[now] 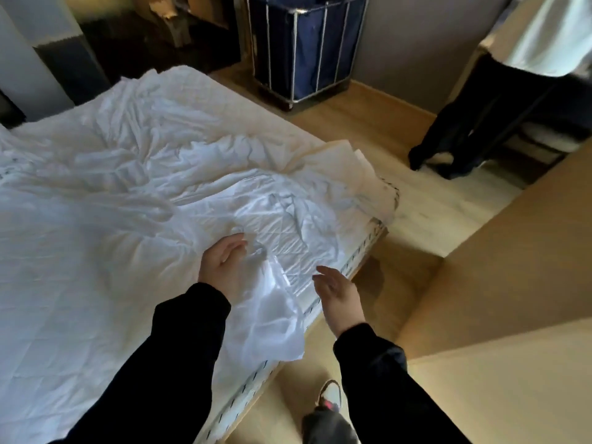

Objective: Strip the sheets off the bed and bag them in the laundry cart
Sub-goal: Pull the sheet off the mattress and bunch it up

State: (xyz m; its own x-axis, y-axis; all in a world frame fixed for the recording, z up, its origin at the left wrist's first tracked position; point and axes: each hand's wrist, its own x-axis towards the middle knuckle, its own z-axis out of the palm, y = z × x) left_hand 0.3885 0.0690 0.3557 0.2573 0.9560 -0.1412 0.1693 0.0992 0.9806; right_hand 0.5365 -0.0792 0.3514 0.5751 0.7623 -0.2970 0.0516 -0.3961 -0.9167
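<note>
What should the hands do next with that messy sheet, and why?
Probably grab the sheet and bunch it up. The left hand and right hand are open and hold nothing, the sheet lies loose and crumpled on the mattress, and the blue laundry cart stands across the floor, so gathering likely comes before carrying.

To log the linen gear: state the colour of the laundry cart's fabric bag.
Navy blue laundry cart bag, best seen in the head view.
</note>
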